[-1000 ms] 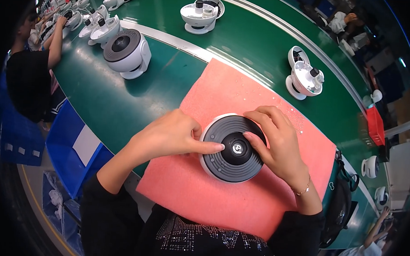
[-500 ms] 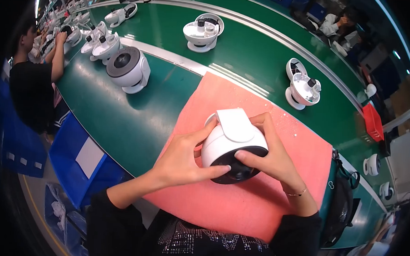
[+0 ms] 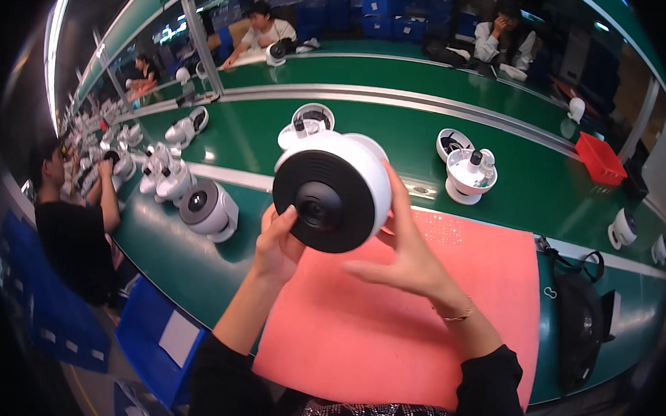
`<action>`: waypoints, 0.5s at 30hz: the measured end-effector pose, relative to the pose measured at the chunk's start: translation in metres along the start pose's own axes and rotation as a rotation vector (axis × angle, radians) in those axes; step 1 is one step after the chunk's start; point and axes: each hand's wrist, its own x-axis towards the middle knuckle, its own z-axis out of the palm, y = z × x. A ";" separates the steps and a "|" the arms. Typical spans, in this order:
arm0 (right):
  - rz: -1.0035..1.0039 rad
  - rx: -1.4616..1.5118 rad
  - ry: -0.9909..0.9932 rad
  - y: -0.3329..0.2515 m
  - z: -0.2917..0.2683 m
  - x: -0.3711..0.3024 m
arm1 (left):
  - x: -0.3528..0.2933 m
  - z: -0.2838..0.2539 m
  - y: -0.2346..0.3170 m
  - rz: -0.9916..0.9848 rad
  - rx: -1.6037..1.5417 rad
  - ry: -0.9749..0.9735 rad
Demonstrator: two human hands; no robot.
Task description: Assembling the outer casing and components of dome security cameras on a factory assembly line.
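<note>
A round white camera-like device [image 3: 371, 181] is raised above the mat, its black front with a domed lens facing me. My left hand [image 3: 275, 246] grips its lower left edge, the thumb on the black face near the lens. At the other side my right hand [image 3: 412, 260] has its fingers against the white shell, partly hidden behind it, while the thumb sticks out below, away from the device. Beneath both hands lies a pink foam mat [image 3: 387, 322]. The device's back and base are hidden from me.
Left of the mat stands a similar device with a grey ringed face [image 3: 210, 208]. Opened white units [image 3: 472, 173] sit on the green belt beyond. A black bag [image 3: 581, 319] lies at the right, a red bin [image 3: 601, 159] farther back. A co-worker [image 3: 76, 226] works at the left.
The device has been lifted off the mat and turned so its black front faces me. My right thumb has come off the front. The view has tilted up toward the far side.
</note>
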 end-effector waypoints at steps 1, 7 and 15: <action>-0.093 -0.068 0.106 0.006 0.007 0.007 | 0.007 0.003 -0.009 -0.029 -0.122 -0.004; -0.364 -0.486 0.367 0.016 0.006 0.017 | 0.043 0.043 -0.036 -0.025 -0.123 0.263; -0.399 -0.559 0.440 0.025 -0.019 0.025 | 0.073 0.049 -0.070 0.152 -0.315 0.192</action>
